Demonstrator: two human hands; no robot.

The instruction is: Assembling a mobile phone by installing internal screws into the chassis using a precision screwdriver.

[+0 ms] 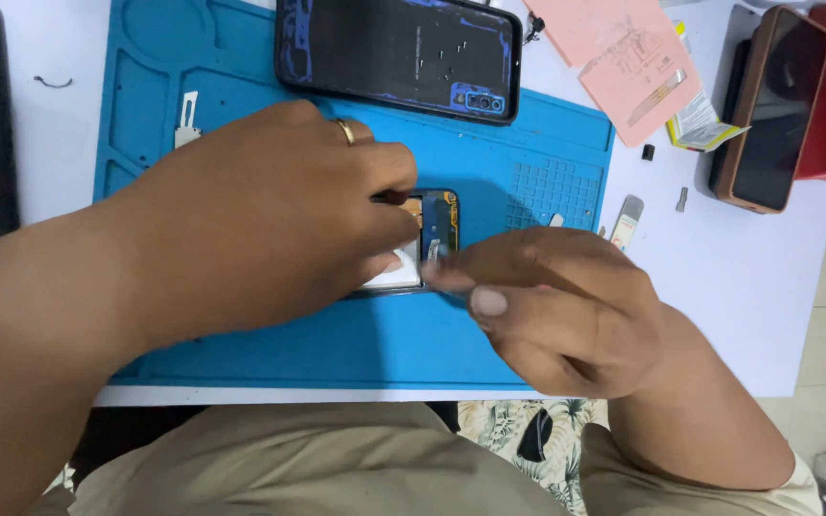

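left hand (270,220): lying over the opened phone (432,229), fingers curled down pressing on it, gold ring (347,131) on one
right hand (547,306): fingertips pinched shut on a small metal tool (432,251) at the phone's edge
opened phone: mid blue repair mat (547,143), mostly covered
back cover (399,53): top of mat, tiny screws on it
brown-cased phone (767,105): far right, on the table

On the desk (776,315) lies my repair mat (356,344), and in its middle sits the opened phone (437,225), with my left hand (270,220) over its left part and my right hand (547,306) at its right edge. Behind it, at the mat's far edge, rests the phone's back cover (399,53). To the right, off the mat, lie paper sheets (614,57), with a second phone (767,110) further right.
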